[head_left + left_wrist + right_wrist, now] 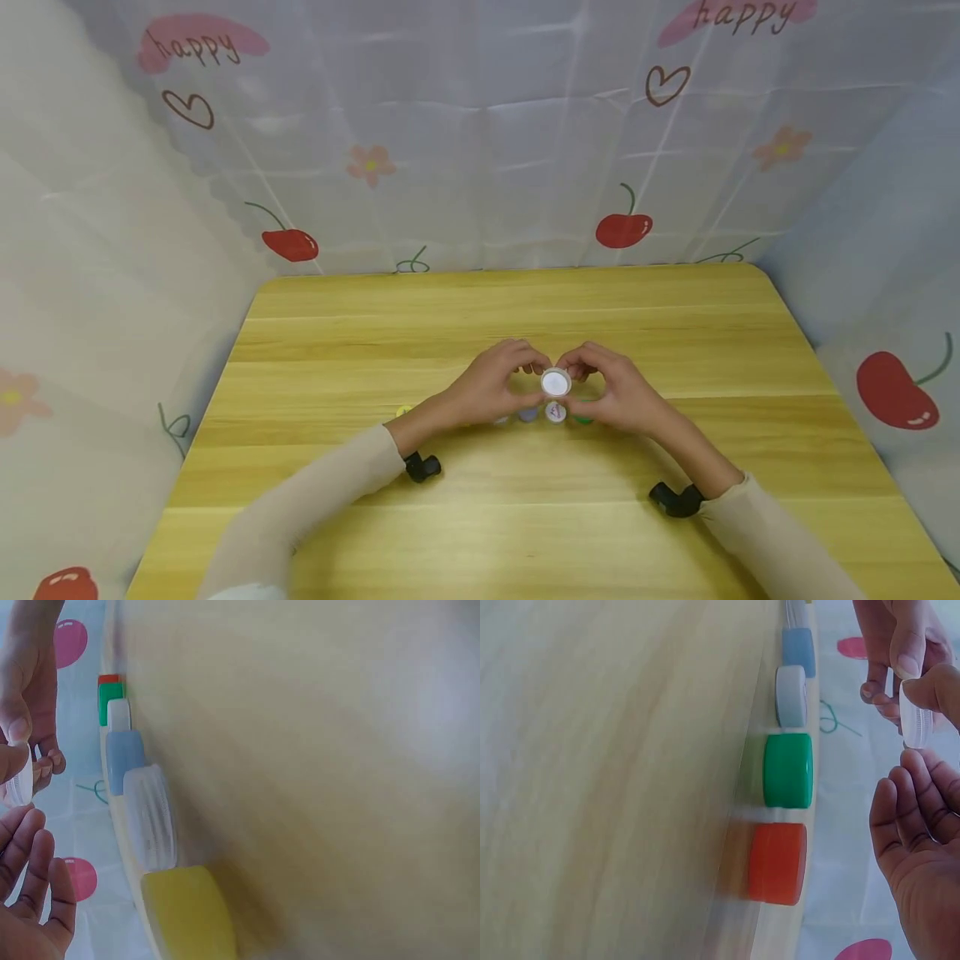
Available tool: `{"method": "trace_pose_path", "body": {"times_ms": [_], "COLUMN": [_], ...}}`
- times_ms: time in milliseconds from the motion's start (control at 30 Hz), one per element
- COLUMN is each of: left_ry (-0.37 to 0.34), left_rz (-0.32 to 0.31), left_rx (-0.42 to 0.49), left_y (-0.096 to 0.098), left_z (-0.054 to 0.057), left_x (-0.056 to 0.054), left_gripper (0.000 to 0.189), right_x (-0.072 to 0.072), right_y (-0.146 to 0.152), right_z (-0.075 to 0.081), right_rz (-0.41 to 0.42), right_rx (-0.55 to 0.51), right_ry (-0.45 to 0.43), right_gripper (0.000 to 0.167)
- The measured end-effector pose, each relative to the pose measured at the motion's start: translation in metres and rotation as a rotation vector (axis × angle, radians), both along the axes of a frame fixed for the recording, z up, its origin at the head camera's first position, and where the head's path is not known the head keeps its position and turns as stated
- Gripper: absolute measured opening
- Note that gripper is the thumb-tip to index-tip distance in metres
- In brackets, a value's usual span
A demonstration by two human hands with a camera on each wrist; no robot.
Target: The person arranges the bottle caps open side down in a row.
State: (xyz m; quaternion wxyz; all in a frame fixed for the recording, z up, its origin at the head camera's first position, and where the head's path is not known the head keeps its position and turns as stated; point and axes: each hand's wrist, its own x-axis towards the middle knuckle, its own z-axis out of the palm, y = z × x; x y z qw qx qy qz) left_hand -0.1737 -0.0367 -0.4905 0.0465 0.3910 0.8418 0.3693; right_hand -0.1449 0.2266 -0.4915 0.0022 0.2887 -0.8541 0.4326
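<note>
A round white cap [556, 382] with a ribbed side is held above the table between both hands. My left hand [491, 387] pinches its left edge between thumb and fingers, while my right hand [626, 392] pinches the right edge. Both wrist views show the cap edge-on, partly covered by a thumb. Below the hands stand more caps: a white cap [556, 412] with pinkish marks on top, a blue cap [125, 761], a green cap [788, 771], a red cap [778, 862], a translucent ribbed cap [152, 817] and a yellow cap [189, 911].
The caps stand in a row across the wooden table [495, 533]. Black wrist-camera mounts show at the left cuff and right cuff. A pale curtain [480, 150] printed with cherries, flowers and hearts hangs behind the table and along its sides.
</note>
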Motion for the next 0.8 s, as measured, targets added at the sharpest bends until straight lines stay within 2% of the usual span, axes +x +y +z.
{"method": "trace_pose_path", "body": {"times_ms": [133,233,300,433,500,700,800], "left_ry": [0.002,-0.059,-0.163,-0.417,-0.508,-0.711,-0.772], "left_rz": [0.004,0.005,0.007,0.018,0.029,0.056,0.067], "left_rx": [0.024,0.06,0.103,0.203,0.234,0.276,0.276], "left_y": [-0.003,-0.005,-0.007,-0.011,-0.012,-0.013,-0.012], "left_z": [-0.001,-0.001,-0.001,0.0,0.002,0.0,-0.002], "left_x": [0.005,0.006,0.007,0.007,0.007,0.003,0.001], "left_gripper": [0.038,0.038,0.034,0.021,0.018,0.022,0.022], "right_x": [0.003,0.003,0.002,0.002,0.002,0.004,0.005], "right_y": [-0.004,-0.005,-0.004,-0.004,-0.004,-0.006,-0.007], "right_z": [0.003,0.004,0.004,0.007,0.009,0.014,0.015], "right_rz": [0.003,0.006,0.007,0.002,0.004,0.037,0.039], "right_rx": [0.012,0.011,0.008,-0.01,-0.014,0.007,0.028], "right_ry": [-0.008,-0.006,0.005,0.048,0.068,0.095,0.102], "right_gripper": [0.04,0.039,0.04,0.043,0.044,0.045,0.045]}}
